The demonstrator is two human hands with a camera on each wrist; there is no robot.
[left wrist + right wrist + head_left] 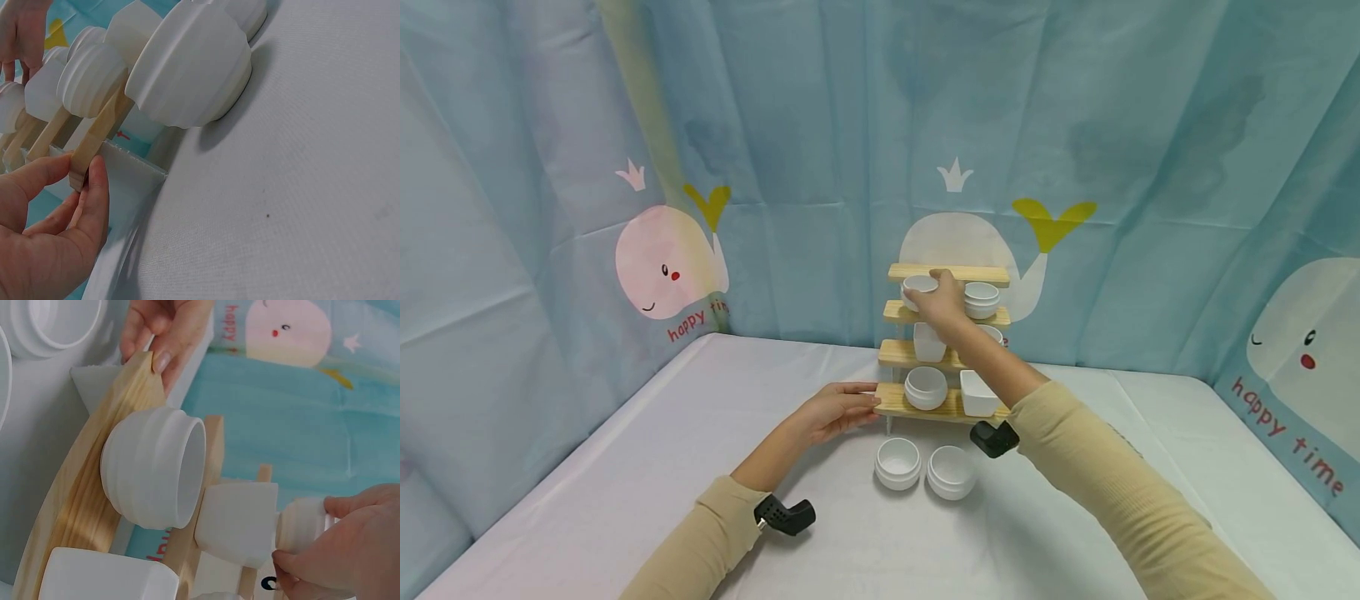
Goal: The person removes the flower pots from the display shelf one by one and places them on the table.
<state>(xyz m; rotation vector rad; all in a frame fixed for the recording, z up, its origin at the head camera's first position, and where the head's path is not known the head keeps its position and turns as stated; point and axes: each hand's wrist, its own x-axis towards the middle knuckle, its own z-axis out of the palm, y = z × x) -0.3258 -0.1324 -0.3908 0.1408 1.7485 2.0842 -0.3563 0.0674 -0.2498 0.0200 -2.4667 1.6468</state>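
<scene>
A stepped wooden rack with several boards stands on the table, its lowest board (891, 402) at the front. My left hand (838, 410) pinches the left end of that board, thumb above and fingers below, as the left wrist view shows. My right hand (946, 307) grips a round white pot (300, 525) at the left of the second-highest board (895, 312). Right of it on the same board is another round white pot (981, 301). Below sit a square white pot (929, 342) and a pot partly hidden by my right forearm. The lowest board holds a round pot (925, 388) and a square pot (978, 394).
Two round white pots (897, 464) stand side by side on the white-covered table (820, 550) in front of the rack. The top board (985, 275) is close to a blue curtain (805, 167) with whale prints. Black wrist cameras (790, 517) jut from both sleeves.
</scene>
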